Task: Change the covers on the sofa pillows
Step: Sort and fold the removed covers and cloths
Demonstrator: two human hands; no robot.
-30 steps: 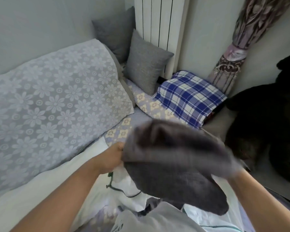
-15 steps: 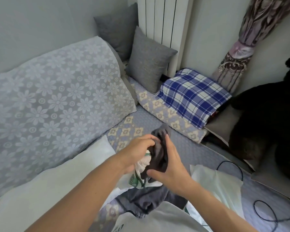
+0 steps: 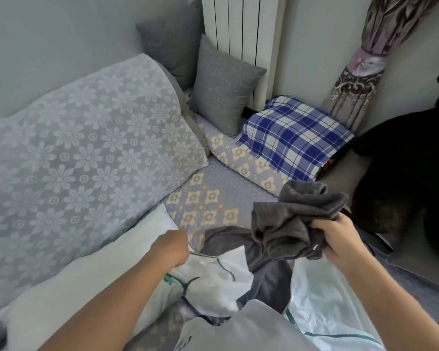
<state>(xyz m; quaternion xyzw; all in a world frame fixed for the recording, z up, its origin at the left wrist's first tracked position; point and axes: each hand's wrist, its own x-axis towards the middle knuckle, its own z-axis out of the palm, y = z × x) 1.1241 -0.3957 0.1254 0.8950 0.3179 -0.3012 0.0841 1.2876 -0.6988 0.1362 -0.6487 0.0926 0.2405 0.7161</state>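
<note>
Fabric is what this step comes down to: the dark grey cover (image 3: pixel 293 219) is bunched in the right hand (image 3: pixel 340 236), whose fingers curl tightly round a fistful of it, lifted above the sofa seat on the near right. It looks soft, light and limp, with a tail trailing down into the heap below, so it should not slip but will flop and twist. A better hold would be along an open edge or at two corners, one per hand, to find the mouth.

The left hand (image 3: pixel 171 245) rests knuckles-up at the near edge of a white printed cover (image 3: pixel 213 277); its fingers are turned away from view, so I cannot tell whether it pinches the cloth or only touches it.

The sofa seat (image 3: pixel 213 183) wears a quilted lilac throw with yellow flower tiles, a yielding surface for laying a pillow flat. A lace-covered backrest (image 3: pixel 81 153) runs along the left. Two grey pillows (image 3: pixel 223 87) lean at the far end before a white radiator (image 3: pixel 238 26), a blue plaid pillow (image 3: pixel 294 138) beside them, a tied curtain (image 3: pixel 365 72) farther right.
</note>
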